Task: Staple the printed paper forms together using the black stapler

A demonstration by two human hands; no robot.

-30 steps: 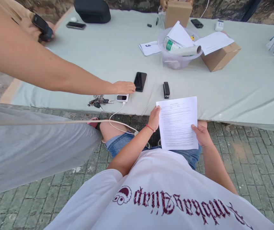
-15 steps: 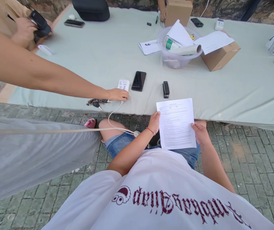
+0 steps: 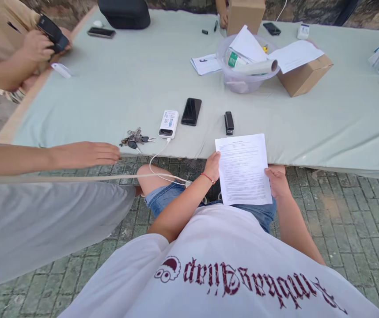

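Between my hands is a printed sheet of paper (image 3: 243,172), held over my lap at the table's front edge. My left hand (image 3: 212,166) pinches its left edge, with a red string bracelet on the wrist. On the opposite edge my right hand (image 3: 278,181) grips the paper, thumb on top and fingers partly hidden. Whether there is more than one sheet, I cannot tell. Just beyond the paper a black stapler (image 3: 229,123) lies on the cloth. Left of it are a black phone (image 3: 191,111) and a white power bank (image 3: 168,124) with a cable plugged in.
Keys (image 3: 135,139) lie near the front edge. Farther back stand a plastic basin (image 3: 242,85) holding papers and a bottle, a cardboard box (image 3: 304,77) and a black case (image 3: 125,15). A co-worker's hand (image 3: 86,153) is at left; another person (image 3: 37,46) holds a black device.
The co-worker's hand has let go of the power bank and drawn back to the left, below the keys. My hands and the paper have barely moved.
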